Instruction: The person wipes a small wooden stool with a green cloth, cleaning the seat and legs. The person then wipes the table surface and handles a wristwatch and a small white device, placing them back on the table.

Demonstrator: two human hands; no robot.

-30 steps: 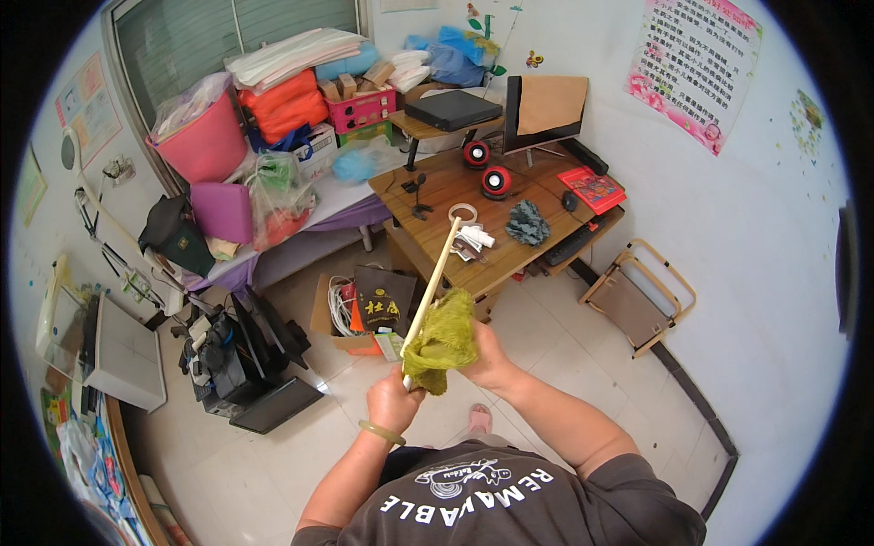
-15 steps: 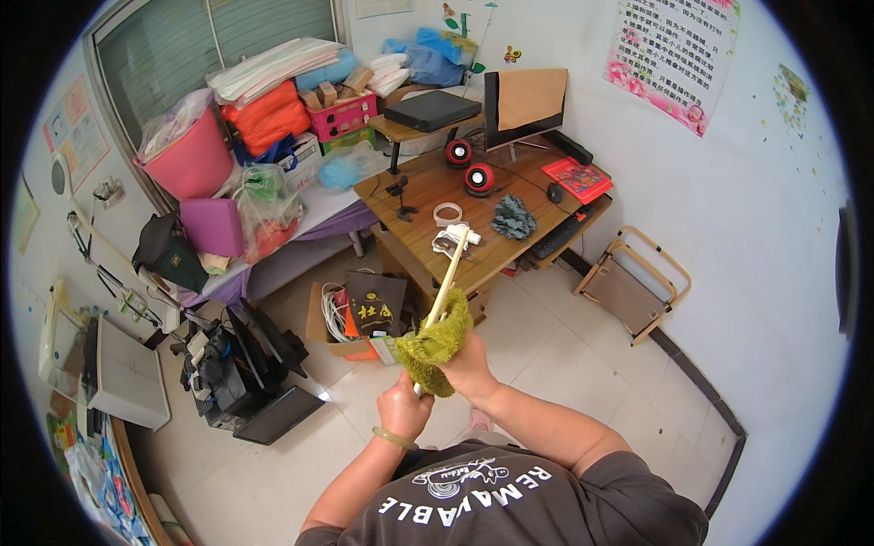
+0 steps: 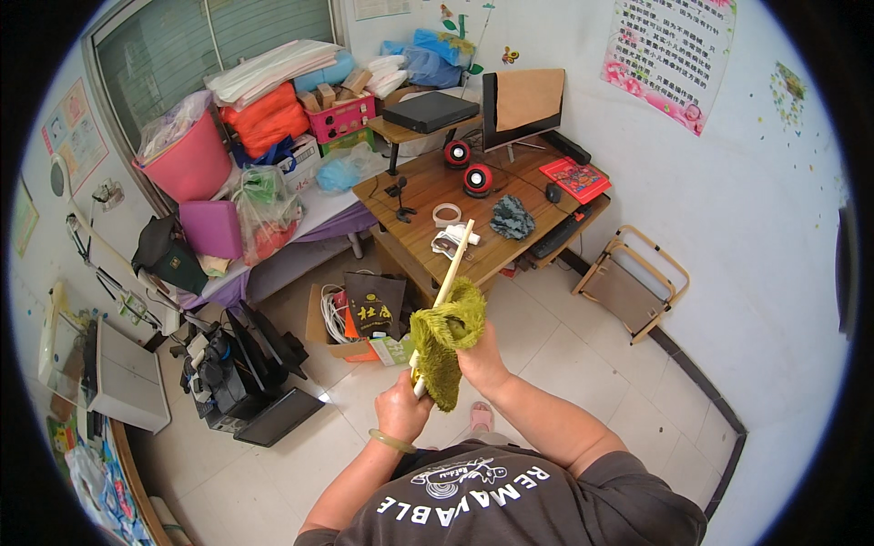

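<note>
My left hand [image 3: 402, 411], with a pale bangle at its wrist, is closed round the lower end of a cream-coloured stick [image 3: 455, 259]. The stick slants up and away, its far end appearing over the desk edge. A fluffy olive-green cloth piece [image 3: 444, 337], like a duster cover, hangs round the stick's middle and hides part of it. My right hand [image 3: 482, 364] grips this cloth from its right side, with most of the fingers hidden behind the pile. A looped or folded part of the cloth stands up at the top.
Ahead is a wooden desk [image 3: 414, 196] with speakers, a covered monitor [image 3: 523, 105] and a dark crumpled cloth [image 3: 513, 218]. Below it stands a cardboard box [image 3: 320, 329] of odds and ends. Computer parts [image 3: 238, 387] lie at left; a folding chair [image 3: 628, 287] leans right.
My right hand has shifted slightly right and down with the green cloth, which now hangs lower and looks more spread out. My left hand stays on the stick's lower end.
</note>
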